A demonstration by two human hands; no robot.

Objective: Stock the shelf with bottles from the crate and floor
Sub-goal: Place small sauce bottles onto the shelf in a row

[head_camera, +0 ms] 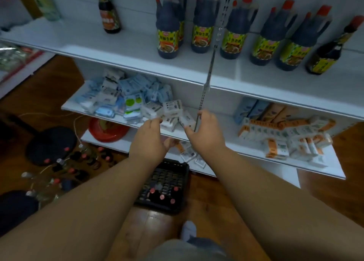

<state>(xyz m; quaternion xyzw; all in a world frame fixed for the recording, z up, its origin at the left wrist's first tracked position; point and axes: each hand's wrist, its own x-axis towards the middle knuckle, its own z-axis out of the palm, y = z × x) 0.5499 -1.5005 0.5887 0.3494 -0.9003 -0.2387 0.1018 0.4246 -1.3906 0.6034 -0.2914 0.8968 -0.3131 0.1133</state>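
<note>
reaching out empty, the left hand (150,137) and right hand (204,131) hang loose-fingered above the black plastic crate (169,173). dark red-capped bottles (162,196) wait inside it for the white metal shelf (122,50).

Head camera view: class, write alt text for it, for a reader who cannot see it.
Two bare hands, the left hand and right hand, both empty, reach over a black crate holding a few red-capped bottles, in front of white shelves. The top shelf carries dark sauce bottles; more bottles stand on the wooden floor at left.
</note>
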